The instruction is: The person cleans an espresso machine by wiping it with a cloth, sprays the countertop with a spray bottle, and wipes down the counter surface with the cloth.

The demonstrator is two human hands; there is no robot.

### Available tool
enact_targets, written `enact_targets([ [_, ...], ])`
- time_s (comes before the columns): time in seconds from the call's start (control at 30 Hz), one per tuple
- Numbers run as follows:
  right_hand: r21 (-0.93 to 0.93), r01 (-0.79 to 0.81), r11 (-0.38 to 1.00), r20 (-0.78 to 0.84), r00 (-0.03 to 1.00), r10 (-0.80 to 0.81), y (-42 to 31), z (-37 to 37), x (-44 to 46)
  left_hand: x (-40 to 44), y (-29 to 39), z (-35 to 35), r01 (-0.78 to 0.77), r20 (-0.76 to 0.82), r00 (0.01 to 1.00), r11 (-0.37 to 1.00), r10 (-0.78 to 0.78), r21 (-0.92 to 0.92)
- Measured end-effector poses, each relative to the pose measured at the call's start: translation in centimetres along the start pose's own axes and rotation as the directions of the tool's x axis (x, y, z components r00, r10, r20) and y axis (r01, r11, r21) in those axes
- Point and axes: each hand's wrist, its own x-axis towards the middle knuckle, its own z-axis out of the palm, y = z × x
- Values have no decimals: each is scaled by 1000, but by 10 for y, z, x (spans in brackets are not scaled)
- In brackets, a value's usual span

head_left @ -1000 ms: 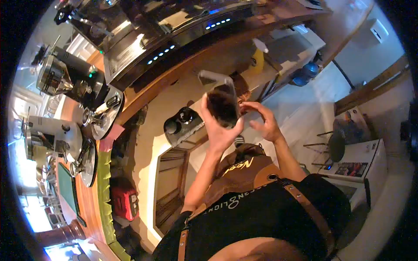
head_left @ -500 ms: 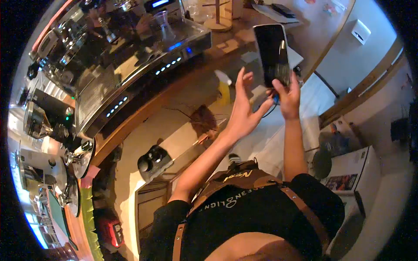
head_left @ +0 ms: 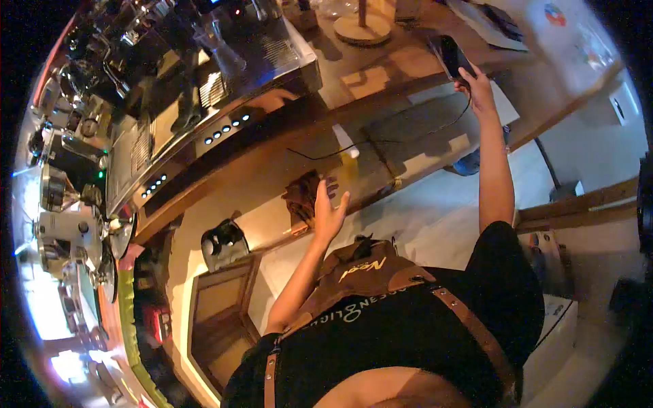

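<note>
At the upper right, a dark smartphone [head_left: 447, 57] is gripped in my right hand [head_left: 479, 92], held out over the wooden counter's front edge. A thin black cable [head_left: 408, 141] hangs from near that hand and runs left across the shelf below; whether it is plugged into the phone cannot be made out. My left hand [head_left: 329, 216] is empty, thumb and fingers apart, close beside a crumpled brown cloth [head_left: 301, 198] on the lower shelf. Whether its fingertips touch the cloth is unclear. A yellow-and-white bottle-like item [head_left: 347, 148] stands beyond the left hand.
A large espresso machine [head_left: 224, 129] with lit buttons fills the upper left, with coffee grinders [head_left: 58, 234] beyond it. A black device [head_left: 226, 243] sits on the lower shelf. A round wooden stand [head_left: 362, 30] and papers [head_left: 486, 24] lie on the wooden counter [head_left: 408, 58].
My right hand has carried the phone up and away toward the counter. My left hand has dropped down and left, away from the phone, to near the brown cloth. The view has shifted.
</note>
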Motion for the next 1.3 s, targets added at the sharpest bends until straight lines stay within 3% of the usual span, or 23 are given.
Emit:
enact_targets([
  [0.1,102,-40,994,-9,999,41,10,3,10,9,-13,13,3,-7,1000,999,-3,47],
  [0.17,71,-38,997,-5,999,39,8,9,14,15,-24,20,123,61,988,957,-143,261],
  [0.27,-49,-78,996,-55,996,75,14,5,19,38,-3,19,259,153,946,951,-284,169],
  [0.33,-93,-81,992,-62,995,76,15,4,21,62,34,5,463,338,803,871,-490,163],
  [0.37,-138,-77,987,-68,995,68,17,3,21,65,19,9,461,345,801,871,-490,167],
  [0.4,-138,-79,987,-78,995,69,19,4,17,69,15,13,360,179,914,931,-365,62],
  [0.47,36,40,999,-172,985,-33,22,8,9,69,8,17,286,-8,956,940,-293,-186],
  [0.5,36,41,999,-178,984,-34,29,4,1,73,12,15,285,-3,957,941,-290,-185],
  [0.53,74,49,996,-223,974,-32,38,2,-13,79,13,9,426,56,905,893,-422,-143],
  [0.6,155,29,987,-298,954,18,60,5,-44,93,-112,4,488,-21,870,866,-493,-110],
  [0.7,265,-95,959,-247,955,163,128,31,-105,141,-111,11,428,24,901,881,-432,-203],
  [0.73,120,-289,950,-244,919,310,149,46,-121,152,-108,14,399,51,915,883,-400,-248],
  [0.77,116,-365,924,-91,922,376,186,52,-142,160,-103,18,371,82,928,882,-363,-291],
  [0.83,-64,-249,966,85,963,254,193,83,-186,160,-69,22,347,130,938,878,-322,-330],
  [0.87,-162,-340,926,81,931,356,199,94,-199,156,-34,17,431,228,902,752,-366,-498],
  [0.9,-286,-243,927,72,959,274,214,101,-207,151,2,13,515,323,855,586,-406,-626],
  [0.93,-411,-145,900,68,980,188,227,104,-213,145,18,13,551,374,831,512,-412,-659],
  [1.0,-454,-117,883,110,977,185,232,113,-221,131,22,20,581,426,811,479,-400,-658],
  [1.03,-519,-76,852,138,976,171,212,121,-225,126,12,26,522,366,852,658,-374,-543],
  [1.1,-574,-43,818,172,970,172,192,129,-241,120,-21,41,301,232,934,949,-273,-94],
  [1.17,-627,191,756,321,947,27,196,149,-255,113,-41,53,121,168,971,957,-169,262],
  [1.2,-595,83,799,336,929,154,195,158,-265,110,-50,57,80,152,978,930,-142,358],
  [1.3,-656,95,749,458,839,294,183,183,-280,107,-89,63,-15,61,998,916,-10,401],
])
